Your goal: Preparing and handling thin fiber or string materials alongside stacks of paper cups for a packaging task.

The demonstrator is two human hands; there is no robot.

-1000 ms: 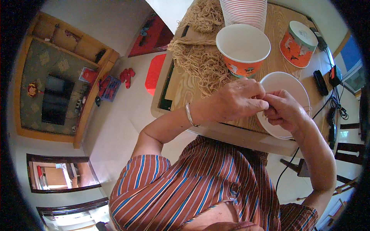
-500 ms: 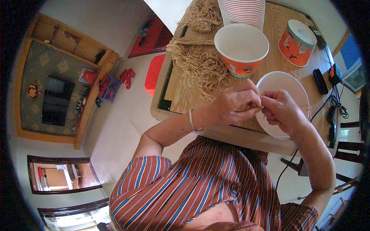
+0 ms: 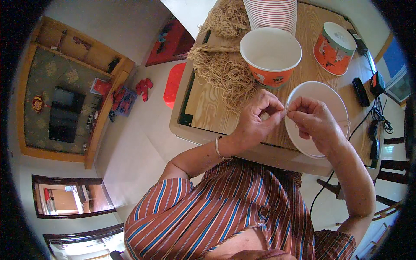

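A: What's the biggest thing there?

B: The wood-grain tabletop (image 3: 206, 106). A tangled heap of tan string (image 3: 229, 76) spreads over its left side.

A: And next in size?

B: A tall stack of nested paper tubs (image 3: 274, 17), cut off by the upper edge. Then the single ones: a white-lined tub (image 3: 318, 92) near the person's edge, with its mouth facing up; an orange patterned tub (image 3: 271, 47), also mouth up, just in front of the stack; and an upturned tub (image 3: 334, 50), bottom up, farther right.

A: Where are the hands?

B: The right hand (image 3: 315, 121) is over the mouth of the white-lined tub. The left hand (image 3: 256, 120) is just beside that tub's left rim, its thumb and forefinger curved into a ring.

A: Are the fingers closed?

B: Yes, both pairs are pinched together, tip to tip, on what looks like a thin strand (image 3: 286, 105). It's too fine to follow any farther.

A: Anything smaller?

B: A silvery bracelet (image 3: 218, 147) on the left wrist, and a thin tan loop (image 3: 348, 124) at the white-lined tub's right rim.
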